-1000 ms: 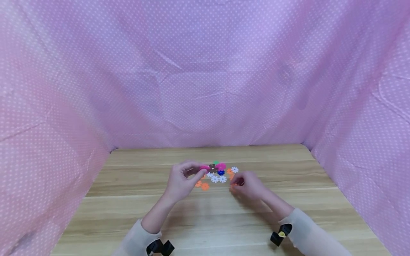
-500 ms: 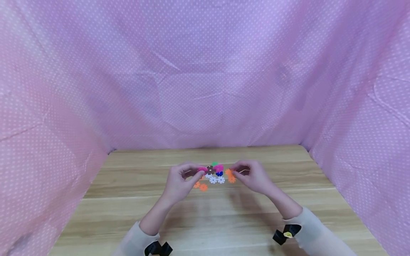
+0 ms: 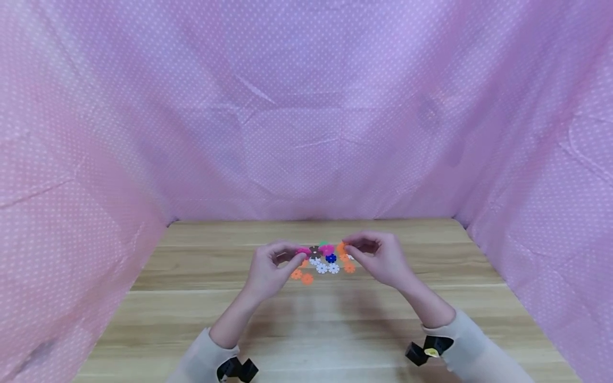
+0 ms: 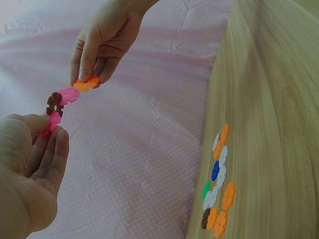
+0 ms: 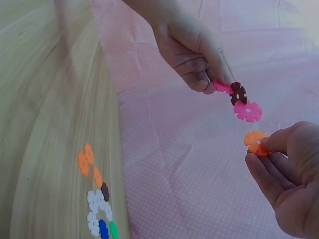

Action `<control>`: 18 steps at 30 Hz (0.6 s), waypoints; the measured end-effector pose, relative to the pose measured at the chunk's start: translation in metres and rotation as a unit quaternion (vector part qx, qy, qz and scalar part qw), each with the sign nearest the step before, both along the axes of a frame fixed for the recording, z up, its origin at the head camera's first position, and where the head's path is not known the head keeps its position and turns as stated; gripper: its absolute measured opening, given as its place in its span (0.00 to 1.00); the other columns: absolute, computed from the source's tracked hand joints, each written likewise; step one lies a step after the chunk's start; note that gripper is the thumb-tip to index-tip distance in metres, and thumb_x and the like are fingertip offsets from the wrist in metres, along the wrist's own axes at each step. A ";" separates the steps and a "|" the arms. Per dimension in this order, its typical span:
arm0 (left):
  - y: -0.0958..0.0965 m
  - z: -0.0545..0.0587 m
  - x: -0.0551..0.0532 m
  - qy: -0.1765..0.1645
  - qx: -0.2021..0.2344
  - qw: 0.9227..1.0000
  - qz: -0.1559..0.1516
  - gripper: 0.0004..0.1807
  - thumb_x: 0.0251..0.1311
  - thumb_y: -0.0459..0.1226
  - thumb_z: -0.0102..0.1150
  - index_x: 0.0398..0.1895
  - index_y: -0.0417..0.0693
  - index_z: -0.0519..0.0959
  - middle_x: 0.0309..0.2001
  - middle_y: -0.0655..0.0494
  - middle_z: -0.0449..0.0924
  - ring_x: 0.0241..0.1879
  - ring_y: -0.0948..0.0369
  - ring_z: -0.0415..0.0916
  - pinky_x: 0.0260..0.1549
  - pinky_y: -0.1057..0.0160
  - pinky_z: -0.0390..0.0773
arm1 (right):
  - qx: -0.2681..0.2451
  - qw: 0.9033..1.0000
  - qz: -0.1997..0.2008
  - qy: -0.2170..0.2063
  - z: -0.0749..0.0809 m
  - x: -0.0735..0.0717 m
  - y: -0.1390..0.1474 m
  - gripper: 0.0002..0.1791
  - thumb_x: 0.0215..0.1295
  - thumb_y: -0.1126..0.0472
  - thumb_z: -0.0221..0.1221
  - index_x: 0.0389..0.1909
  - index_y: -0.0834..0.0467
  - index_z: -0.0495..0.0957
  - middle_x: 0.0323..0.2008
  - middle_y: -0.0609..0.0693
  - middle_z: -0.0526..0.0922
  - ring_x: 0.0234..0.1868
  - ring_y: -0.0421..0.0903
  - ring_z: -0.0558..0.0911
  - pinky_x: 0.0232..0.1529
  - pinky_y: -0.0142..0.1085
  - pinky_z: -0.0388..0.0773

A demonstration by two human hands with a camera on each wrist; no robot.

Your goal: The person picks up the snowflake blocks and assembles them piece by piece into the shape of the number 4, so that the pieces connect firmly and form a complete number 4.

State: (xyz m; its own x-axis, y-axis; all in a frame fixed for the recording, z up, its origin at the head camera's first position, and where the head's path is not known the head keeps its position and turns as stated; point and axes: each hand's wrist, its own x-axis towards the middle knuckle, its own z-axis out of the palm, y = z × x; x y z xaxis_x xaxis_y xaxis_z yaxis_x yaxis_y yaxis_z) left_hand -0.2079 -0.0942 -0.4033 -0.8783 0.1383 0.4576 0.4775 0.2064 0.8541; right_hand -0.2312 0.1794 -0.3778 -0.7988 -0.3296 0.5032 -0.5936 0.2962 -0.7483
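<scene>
My left hand [image 3: 270,271] pinches the end of a short chain of interlocking snowflake discs. In the left wrist view the chain runs from a pink disc [image 4: 53,121] at the fingertips through a brown disc [image 4: 55,103] to a second pink disc [image 4: 69,95]. Between thumb and fingers, my right hand [image 3: 380,258] holds a loose orange snowflake disc [image 5: 254,143]. A small gap separates the orange disc from the far pink disc [image 5: 248,112] in the right wrist view. Both hands are raised above the table, facing each other.
Loose discs lie flat on the wooden table [image 3: 306,330] below the hands: several orange [image 4: 229,196] and white ones [image 4: 222,177], a blue one [image 4: 215,171], a green one [image 4: 206,190] and a brown one [image 4: 205,219]. Pink dotted cloth [image 3: 306,133] encloses the back and sides.
My right hand has risen from low over the table beside the loose discs, bringing an orange disc up near the chain. The left hand has stayed nearly still, holding the chain.
</scene>
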 end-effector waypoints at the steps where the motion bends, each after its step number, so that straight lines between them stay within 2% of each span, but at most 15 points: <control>1: 0.000 0.000 0.001 -0.002 0.000 1.000 0.002 0.06 0.63 0.29 0.73 0.41 0.43 0.90 0.42 0.48 0.92 0.41 0.64 0.88 0.49 0.65 0.92 | -0.006 1.000 0.004 0.001 0.001 0.001 -0.001 0.07 0.65 0.72 0.71 0.43 0.64 0.89 0.39 0.59 0.93 0.37 0.41 0.91 0.39 0.29 0.92; 10: 0.002 0.004 0.000 -0.010 0.006 1.000 -0.005 0.06 0.64 0.30 0.72 0.43 0.42 0.90 0.42 0.47 0.92 0.42 0.63 0.89 0.50 0.65 0.92 | -0.043 0.998 0.018 0.031 0.007 0.004 -0.002 0.09 0.63 0.76 0.70 0.42 0.65 0.89 0.38 0.61 0.92 0.37 0.34 0.90 0.38 0.28 0.91; 18: 0.005 0.004 -0.003 0.005 0.010 1.000 -0.010 0.05 0.65 0.30 0.72 0.42 0.41 0.90 0.42 0.46 0.92 0.42 0.66 0.89 0.51 0.66 0.91 | -0.052 0.997 0.025 0.055 0.008 0.005 -0.004 0.09 0.62 0.78 0.69 0.42 0.66 0.88 0.38 0.61 0.92 0.37 0.33 0.89 0.39 0.27 0.91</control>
